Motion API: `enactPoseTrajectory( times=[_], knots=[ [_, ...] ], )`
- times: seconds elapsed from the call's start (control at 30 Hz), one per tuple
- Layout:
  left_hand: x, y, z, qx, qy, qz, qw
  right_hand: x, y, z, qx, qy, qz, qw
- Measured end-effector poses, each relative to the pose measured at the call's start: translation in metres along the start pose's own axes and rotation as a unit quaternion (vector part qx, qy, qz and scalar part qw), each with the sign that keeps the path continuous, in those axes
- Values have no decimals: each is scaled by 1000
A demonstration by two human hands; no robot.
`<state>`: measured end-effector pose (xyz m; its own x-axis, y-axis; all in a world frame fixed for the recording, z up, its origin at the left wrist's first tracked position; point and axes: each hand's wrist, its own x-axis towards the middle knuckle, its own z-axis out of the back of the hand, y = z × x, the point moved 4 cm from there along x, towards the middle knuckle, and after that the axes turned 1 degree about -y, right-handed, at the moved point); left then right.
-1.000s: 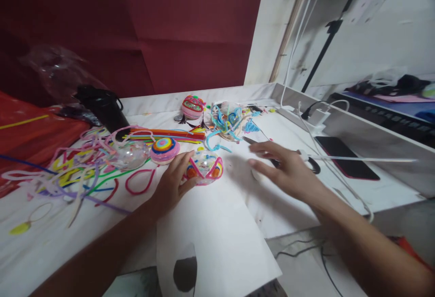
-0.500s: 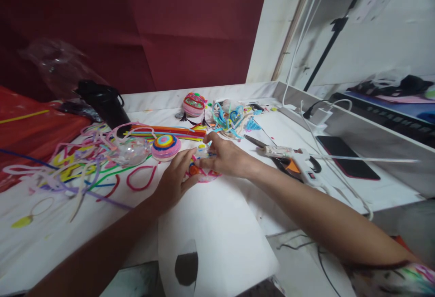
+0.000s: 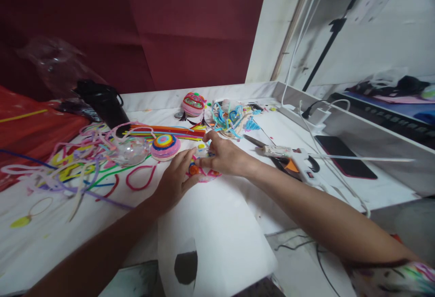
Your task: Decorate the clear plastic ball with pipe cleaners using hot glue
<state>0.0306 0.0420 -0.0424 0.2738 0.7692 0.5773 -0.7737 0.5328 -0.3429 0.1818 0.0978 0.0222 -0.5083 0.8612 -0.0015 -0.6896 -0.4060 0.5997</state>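
Between my hands, at the table's front edge, is a small craft piece (image 3: 207, 177) of clear plastic with pink trim and an orange bit. My left hand (image 3: 175, 177) grips its left side, fingers bent over and thumb low at the front. From the right, my right hand (image 3: 226, 154) curls over the top, its index finger arched and thumb pressed on the piece. Both hands hide much of it. A round pad of coiled pipe cleaners (image 3: 165, 147) lies just left of it. White paper (image 3: 217, 233) hangs below my hands.
Loose pipe cleaners (image 3: 78, 170) and a clear plastic half ball (image 3: 131, 151) spread leftward near a black bottle (image 3: 102, 106). A pink yarn ball (image 3: 193, 104) sits behind. Rightward lie scissors (image 3: 254, 141), a white glue gun (image 3: 306, 170) with a cord, and a phone (image 3: 346, 156).
Both hands keep nearly the same hold on the craft piece, with only a tiny shift of the fingers. The view has moved very slightly.
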Motion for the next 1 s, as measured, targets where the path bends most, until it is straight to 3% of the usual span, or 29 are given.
enactPoseTrajectory(
  times=[0.43, 0.63, 1.0],
  knots=[
    [-2, -3, -2, 32, -9, -37, 999, 1, 0, 0, 6, -1, 3, 1000],
    [-2, -2, -6, 63, 2, -23, 998, 2, -2, -1, 9, -1, 3, 1000],
    [-4, 0, -12, 82, -25, -32, 996, 1, 0, 0, 12, 3, 2, 1000]
  ],
)
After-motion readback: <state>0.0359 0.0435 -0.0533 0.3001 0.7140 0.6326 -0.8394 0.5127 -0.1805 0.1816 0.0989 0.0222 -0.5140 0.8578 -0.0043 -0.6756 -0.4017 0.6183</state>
